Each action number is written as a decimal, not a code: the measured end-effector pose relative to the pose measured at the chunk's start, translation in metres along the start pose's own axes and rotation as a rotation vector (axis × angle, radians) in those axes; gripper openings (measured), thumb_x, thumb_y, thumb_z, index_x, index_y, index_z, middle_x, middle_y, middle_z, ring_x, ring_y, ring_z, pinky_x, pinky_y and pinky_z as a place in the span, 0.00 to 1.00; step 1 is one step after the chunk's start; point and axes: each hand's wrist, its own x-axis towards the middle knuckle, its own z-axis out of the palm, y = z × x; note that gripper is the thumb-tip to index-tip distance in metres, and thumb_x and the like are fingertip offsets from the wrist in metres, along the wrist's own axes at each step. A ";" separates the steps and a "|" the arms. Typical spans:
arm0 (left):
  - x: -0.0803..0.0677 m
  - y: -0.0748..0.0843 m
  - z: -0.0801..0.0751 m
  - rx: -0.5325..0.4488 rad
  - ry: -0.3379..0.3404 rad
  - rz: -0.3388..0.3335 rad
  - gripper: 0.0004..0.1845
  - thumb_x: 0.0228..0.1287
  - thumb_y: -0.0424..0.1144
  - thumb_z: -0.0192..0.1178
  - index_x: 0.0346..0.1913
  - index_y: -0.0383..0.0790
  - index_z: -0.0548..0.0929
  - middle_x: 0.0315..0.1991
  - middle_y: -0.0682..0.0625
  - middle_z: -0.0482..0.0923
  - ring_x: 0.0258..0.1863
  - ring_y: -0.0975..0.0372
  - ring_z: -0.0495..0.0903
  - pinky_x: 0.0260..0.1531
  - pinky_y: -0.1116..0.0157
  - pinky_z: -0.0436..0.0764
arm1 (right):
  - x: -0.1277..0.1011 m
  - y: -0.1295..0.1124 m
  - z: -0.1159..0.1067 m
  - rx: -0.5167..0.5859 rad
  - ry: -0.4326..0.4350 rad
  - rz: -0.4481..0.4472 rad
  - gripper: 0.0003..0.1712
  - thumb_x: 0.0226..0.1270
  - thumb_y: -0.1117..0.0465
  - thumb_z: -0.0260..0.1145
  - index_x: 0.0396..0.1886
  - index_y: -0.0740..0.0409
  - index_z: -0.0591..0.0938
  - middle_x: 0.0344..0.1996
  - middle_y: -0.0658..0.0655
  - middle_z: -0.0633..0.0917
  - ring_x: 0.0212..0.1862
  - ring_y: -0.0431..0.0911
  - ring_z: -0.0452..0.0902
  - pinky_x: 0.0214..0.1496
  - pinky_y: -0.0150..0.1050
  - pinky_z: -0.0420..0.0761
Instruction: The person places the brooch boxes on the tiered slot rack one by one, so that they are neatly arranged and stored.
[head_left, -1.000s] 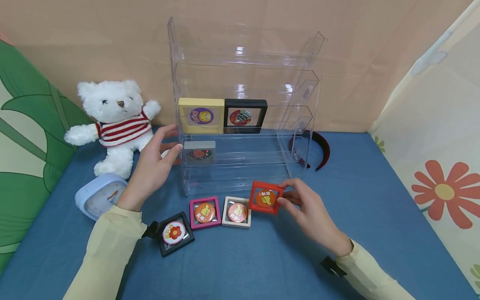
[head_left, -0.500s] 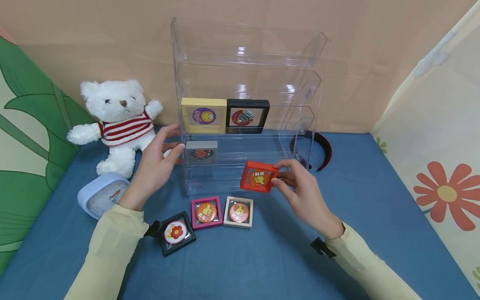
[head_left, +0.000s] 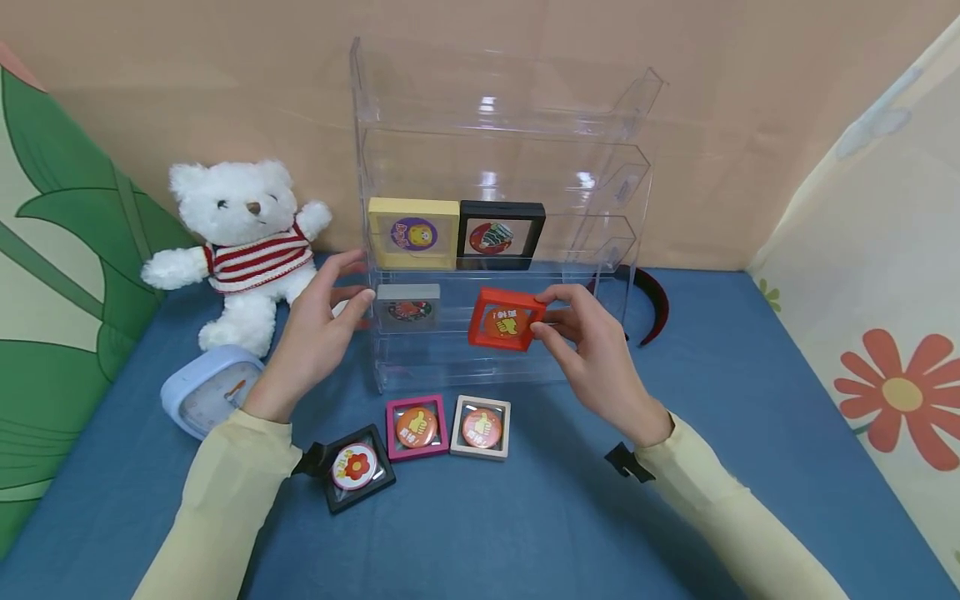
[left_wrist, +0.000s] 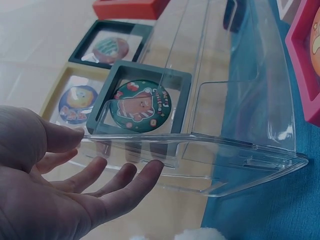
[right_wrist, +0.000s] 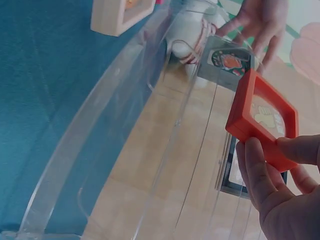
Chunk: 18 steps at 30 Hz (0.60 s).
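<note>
My right hand (head_left: 600, 358) pinches a small red display frame (head_left: 507, 320) holding a round orange thumbs-up badge. It is raised in front of the clear acrylic rack (head_left: 480, 372), right of a grey frame (head_left: 408, 308) standing on a lower tier. My left hand (head_left: 318, 333) is at the rack's left side; its thumb touches the front edge and its loosely spread fingers lie along the outside of the side panel. On a higher tier a yellow frame (head_left: 414, 256) and a black frame (head_left: 502, 260) stand side by side.
On the blue cloth before the rack lie a black frame with a flower badge (head_left: 360, 492), a pink frame (head_left: 417, 454) and a cream frame (head_left: 480, 452). A white teddy bear (head_left: 232, 204) and a blue clock (head_left: 213, 392) are left; a dark red headband (head_left: 655, 304) lies behind right.
My right hand has lifted the red frame from beside the cream frame, up and slightly left to the rack's lower tier. My left hand keeps its place at the rack's side.
</note>
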 end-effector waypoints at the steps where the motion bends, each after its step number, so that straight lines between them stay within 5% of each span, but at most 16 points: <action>1: 0.000 0.000 0.000 -0.002 0.000 0.000 0.28 0.78 0.33 0.53 0.76 0.38 0.61 0.69 0.37 0.65 0.62 0.42 0.74 0.48 0.44 0.84 | 0.002 0.000 0.001 0.001 0.000 -0.005 0.23 0.68 0.71 0.68 0.60 0.59 0.73 0.56 0.57 0.79 0.51 0.49 0.84 0.51 0.46 0.86; 18: 0.000 0.000 -0.001 -0.030 -0.011 0.000 0.28 0.79 0.32 0.52 0.76 0.37 0.61 0.69 0.36 0.65 0.62 0.42 0.74 0.48 0.43 0.84 | 0.030 0.006 0.019 -0.119 0.032 -0.114 0.22 0.69 0.71 0.67 0.59 0.62 0.72 0.55 0.61 0.77 0.51 0.52 0.84 0.52 0.47 0.85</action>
